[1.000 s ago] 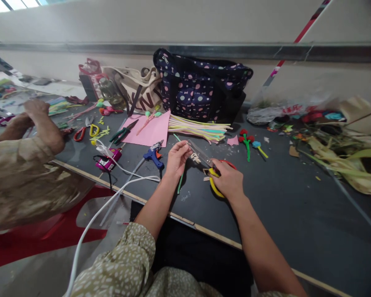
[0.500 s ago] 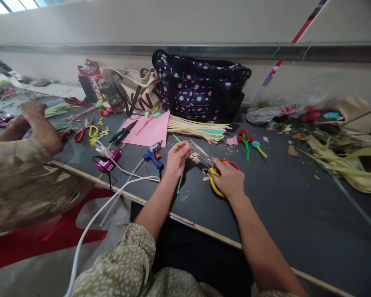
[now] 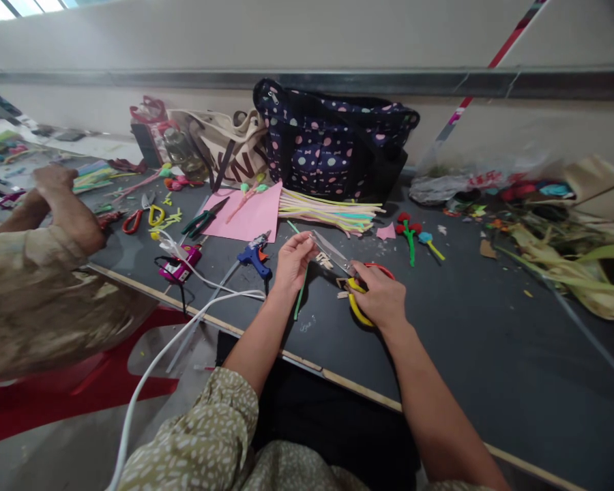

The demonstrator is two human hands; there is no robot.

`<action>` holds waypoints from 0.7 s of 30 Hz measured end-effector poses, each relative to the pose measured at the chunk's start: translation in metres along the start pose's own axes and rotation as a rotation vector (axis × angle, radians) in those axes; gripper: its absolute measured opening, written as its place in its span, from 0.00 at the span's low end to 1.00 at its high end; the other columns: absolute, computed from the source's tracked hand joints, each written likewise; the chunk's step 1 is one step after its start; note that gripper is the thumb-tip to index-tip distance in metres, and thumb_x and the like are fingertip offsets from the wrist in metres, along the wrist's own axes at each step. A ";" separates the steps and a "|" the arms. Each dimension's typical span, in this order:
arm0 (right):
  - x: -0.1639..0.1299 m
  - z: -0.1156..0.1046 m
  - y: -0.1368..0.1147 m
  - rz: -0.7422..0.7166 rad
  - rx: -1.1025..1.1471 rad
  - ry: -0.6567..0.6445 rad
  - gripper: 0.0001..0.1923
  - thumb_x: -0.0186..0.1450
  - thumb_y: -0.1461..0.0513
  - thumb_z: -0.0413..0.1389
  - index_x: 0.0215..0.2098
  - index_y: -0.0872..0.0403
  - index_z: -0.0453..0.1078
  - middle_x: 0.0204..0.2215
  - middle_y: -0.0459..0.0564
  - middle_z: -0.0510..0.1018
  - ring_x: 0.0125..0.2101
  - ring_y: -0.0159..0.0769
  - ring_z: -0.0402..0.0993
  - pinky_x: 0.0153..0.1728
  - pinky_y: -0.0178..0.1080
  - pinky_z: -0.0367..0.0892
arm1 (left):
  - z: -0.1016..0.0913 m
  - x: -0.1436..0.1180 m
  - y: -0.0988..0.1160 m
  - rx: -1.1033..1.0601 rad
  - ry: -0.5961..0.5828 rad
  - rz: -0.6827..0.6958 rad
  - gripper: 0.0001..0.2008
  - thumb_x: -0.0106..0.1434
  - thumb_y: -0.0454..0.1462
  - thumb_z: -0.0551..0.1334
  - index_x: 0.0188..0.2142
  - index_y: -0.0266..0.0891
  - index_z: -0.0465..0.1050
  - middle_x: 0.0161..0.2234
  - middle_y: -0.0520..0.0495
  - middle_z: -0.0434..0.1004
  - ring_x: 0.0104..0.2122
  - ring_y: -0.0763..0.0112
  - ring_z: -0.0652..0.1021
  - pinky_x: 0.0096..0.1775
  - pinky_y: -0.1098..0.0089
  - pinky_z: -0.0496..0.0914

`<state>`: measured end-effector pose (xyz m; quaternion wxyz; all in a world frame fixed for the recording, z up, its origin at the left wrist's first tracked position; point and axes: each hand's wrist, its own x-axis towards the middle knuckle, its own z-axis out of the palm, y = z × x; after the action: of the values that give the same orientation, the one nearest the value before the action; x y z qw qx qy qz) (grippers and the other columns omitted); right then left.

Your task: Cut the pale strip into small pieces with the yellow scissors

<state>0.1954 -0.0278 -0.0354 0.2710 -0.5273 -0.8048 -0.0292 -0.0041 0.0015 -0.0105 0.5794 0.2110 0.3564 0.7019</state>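
Observation:
My left hand (image 3: 295,256) is closed, thumb and fingertips pinched together beside the scissor tips. A thin green pipe cleaner (image 3: 300,297) runs through that hand; one end shows beyond the fingers and the other hangs below the palm. What lies exactly between the fingertips is hidden. My right hand (image 3: 381,293) grips scissors (image 3: 335,254) with red and yellow handles, their blades pointing at my left fingertips. Small beige scraps (image 3: 324,260) lie on the table beneath the blades.
A blue glue gun (image 3: 256,255) lies left of my hands, near a white cable (image 3: 194,315). Behind are pink paper (image 3: 263,213), a pipe-cleaner bundle (image 3: 332,211) and a dotted bag (image 3: 332,146). Pipe-cleaner flowers (image 3: 409,235) lie to the right. Another person's arm (image 3: 74,208) rests at left.
My hands and the scissors keep almost the same pose. The whole view has shifted very slightly.

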 end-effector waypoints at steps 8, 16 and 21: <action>0.000 0.002 -0.001 -0.018 -0.003 -0.003 0.19 0.61 0.60 0.55 0.51 0.47 0.72 0.34 0.42 0.79 0.32 0.29 0.71 0.28 0.34 0.55 | 0.002 -0.002 0.001 0.020 -0.015 0.072 0.16 0.42 0.37 0.76 0.31 0.36 0.77 0.28 0.52 0.78 0.27 0.78 0.76 0.33 0.76 0.71; 0.000 0.001 -0.003 -0.022 -0.030 0.005 0.19 0.62 0.60 0.54 0.51 0.48 0.73 0.33 0.43 0.80 0.30 0.30 0.70 0.28 0.34 0.53 | 0.000 0.000 -0.002 0.026 0.017 0.089 0.16 0.42 0.36 0.76 0.31 0.37 0.78 0.29 0.51 0.79 0.28 0.77 0.77 0.35 0.74 0.72; 0.001 0.001 -0.003 -0.016 -0.061 0.017 0.18 0.64 0.60 0.52 0.50 0.47 0.73 0.31 0.43 0.80 0.28 0.29 0.68 0.27 0.34 0.51 | 0.000 0.000 -0.004 0.028 0.027 0.092 0.16 0.42 0.36 0.76 0.32 0.37 0.79 0.29 0.50 0.79 0.27 0.77 0.76 0.35 0.73 0.72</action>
<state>0.1918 -0.0283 -0.0355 0.2614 -0.5285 -0.8054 -0.0605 -0.0017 0.0021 -0.0132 0.5388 0.2257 0.3640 0.7254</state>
